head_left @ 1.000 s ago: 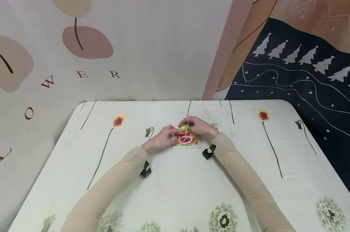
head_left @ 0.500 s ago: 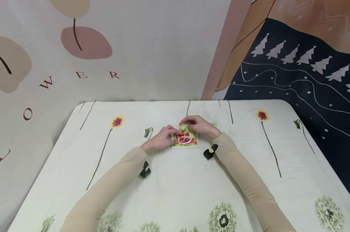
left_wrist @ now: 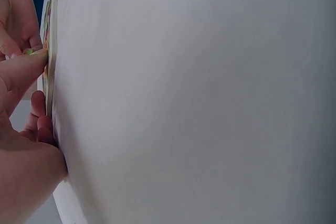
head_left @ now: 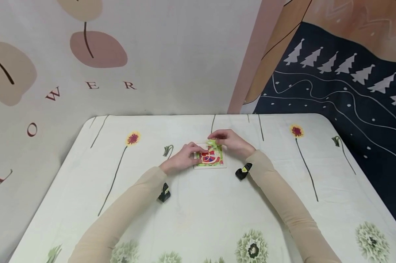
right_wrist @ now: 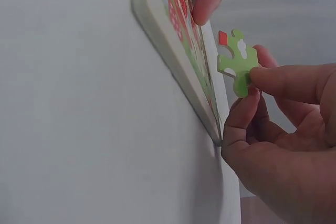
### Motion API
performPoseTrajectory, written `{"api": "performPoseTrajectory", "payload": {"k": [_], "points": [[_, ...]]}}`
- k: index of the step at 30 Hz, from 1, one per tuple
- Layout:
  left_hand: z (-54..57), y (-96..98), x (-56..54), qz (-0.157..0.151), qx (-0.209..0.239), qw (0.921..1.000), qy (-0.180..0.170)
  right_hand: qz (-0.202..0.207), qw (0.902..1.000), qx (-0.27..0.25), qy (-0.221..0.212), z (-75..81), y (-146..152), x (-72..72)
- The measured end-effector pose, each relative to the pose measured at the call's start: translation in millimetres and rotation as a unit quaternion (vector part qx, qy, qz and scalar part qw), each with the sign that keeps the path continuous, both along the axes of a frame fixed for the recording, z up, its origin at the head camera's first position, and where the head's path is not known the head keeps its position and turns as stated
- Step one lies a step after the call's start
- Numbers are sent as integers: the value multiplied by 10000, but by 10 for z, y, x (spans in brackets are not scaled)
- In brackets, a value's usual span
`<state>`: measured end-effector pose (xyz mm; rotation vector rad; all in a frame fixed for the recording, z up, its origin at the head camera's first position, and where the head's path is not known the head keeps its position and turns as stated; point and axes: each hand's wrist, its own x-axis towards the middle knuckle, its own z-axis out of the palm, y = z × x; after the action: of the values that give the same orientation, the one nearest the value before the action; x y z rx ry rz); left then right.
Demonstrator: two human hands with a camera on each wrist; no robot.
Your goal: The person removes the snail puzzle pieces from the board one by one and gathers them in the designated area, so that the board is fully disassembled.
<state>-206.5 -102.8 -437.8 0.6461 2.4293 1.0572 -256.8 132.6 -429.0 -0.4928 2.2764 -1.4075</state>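
A jigsaw puzzle in a flat square tray (head_left: 211,160), printed in red, green and blue, lies on the table. My left hand (head_left: 184,157) rests on its left side, with fingertips on the printed face; in the left wrist view an extended finger (left_wrist: 26,69) touches it. Above the tray's far right part, my right hand (head_left: 233,142) pinches a green puzzle piece (right_wrist: 239,59) between thumb and fingers. White cloud shapes and a red corner show on the piece. In the right wrist view it stands tilted, apart from the tray's edge (right_wrist: 178,77).
A white cloth (head_left: 198,212) with printed flowers covers the table. Its far edge meets a pale wall hanging (head_left: 171,65) with letters and leaf shapes. A dark hanging (head_left: 332,84) with white trees is at the right. Small black wrist cameras (head_left: 164,193) sit under both wrists.
My right hand has drawn back to the right and slightly away from me, bringing the green puzzle piece up from the puzzle. The left hand has stayed in place.
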Motion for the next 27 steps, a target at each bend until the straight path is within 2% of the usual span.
{"api": "performPoseTrajectory", "payload": {"k": [13,17,27], "points": [[-16,-5,-14,-48,-67,9999,77,67,9999,2,147,89,109,58],[-36,-1,-24,-73,-47,9999,86,-68,9999,85,107,84,170,104],[-18,-9,-11,-92,-82,9998,158,-285,9988,256,310,77,380,173]]}}
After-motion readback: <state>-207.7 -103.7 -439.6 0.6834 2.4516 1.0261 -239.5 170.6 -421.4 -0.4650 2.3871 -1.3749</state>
